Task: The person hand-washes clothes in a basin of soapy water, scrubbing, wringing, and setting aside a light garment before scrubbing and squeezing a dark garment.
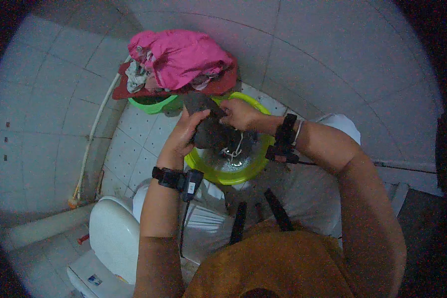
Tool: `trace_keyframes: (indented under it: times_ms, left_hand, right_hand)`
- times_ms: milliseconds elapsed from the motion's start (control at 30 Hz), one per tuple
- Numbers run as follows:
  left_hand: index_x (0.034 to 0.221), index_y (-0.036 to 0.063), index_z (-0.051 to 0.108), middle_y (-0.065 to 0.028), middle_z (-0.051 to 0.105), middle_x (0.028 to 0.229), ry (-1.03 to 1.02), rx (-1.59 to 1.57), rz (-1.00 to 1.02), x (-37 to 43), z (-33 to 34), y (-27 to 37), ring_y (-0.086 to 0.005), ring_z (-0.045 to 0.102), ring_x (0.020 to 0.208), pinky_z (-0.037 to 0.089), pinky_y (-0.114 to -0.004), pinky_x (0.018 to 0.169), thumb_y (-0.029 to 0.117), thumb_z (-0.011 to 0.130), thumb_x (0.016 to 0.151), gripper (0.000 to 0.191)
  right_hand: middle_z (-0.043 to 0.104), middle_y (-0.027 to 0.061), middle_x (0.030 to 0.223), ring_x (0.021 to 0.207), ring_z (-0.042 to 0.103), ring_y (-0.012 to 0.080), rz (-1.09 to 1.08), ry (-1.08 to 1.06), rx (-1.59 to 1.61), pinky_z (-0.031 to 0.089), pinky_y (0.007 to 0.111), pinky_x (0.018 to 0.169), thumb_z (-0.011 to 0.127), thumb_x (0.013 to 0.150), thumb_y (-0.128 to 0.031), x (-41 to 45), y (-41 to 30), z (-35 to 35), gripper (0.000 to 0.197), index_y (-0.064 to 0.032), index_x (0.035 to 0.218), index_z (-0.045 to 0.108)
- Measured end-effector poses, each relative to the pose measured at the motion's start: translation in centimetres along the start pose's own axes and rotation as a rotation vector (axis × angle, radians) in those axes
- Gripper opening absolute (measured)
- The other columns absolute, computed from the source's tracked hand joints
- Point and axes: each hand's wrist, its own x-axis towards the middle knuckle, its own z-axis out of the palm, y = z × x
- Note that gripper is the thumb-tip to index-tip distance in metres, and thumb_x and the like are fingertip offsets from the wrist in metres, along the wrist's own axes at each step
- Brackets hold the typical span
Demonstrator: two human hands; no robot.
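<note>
Both my hands grip a dark grey cloth garment (210,132) over a yellow-green plastic basin (229,179). My left hand (184,130) holds its left side, thumb laid across the top of the fabric. On the other side, the fingers of my right hand (242,113) pinch a bunched edge of the garment. A pale cord (240,139) hangs down into the basin, apparently from the garment. Shiny water (238,164) shows at the bottom of the basin. Part of the far rim is hidden by the garment and my right hand.
Beyond the basin, a red tub (121,89) bears a pink garment (186,59) and other clothes, above a green basin (154,107). A white toilet (113,234) stands at lower left. A pale pipe (93,126) runs along the tiled wall (41,97).
</note>
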Motion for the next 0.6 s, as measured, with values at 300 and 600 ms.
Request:
trace_keyframes:
  times_ms: [300,600]
  left_hand:
    - [0.09,0.0035,0.058,-0.004,0.059,0.083,0.378,0.238,0.116,0.0,-3.1,1.7,-0.0128,0.054,0.072,0.043,-0.026,0.067,0.02,0.052,0.08,0.02]
    - [0.09,0.004,0.061,-0.0038,0.058,0.091,0.471,0.866,0.851,0.0,-4.2,2.0,-0.0147,0.052,0.089,0.037,-0.027,0.081,-0.001,0.055,0.07,0.022]
  right_hand:
    - [0.058,0.0178,0.079,0.073,0.057,0.0334,0.147,-0.054,-0.592,0.045,0.041,0.06,0.056,0.064,-0.011,0.4,7.4,-3.1,0.027,-0.0012,0.089,0.056]
    - [0.058,0.0195,0.078,0.073,0.057,0.0355,0.153,-0.125,-0.691,0.045,0.041,0.061,0.051,0.064,-0.014,-0.8,7.4,-3.6,0.022,-0.0005,0.079,0.059]
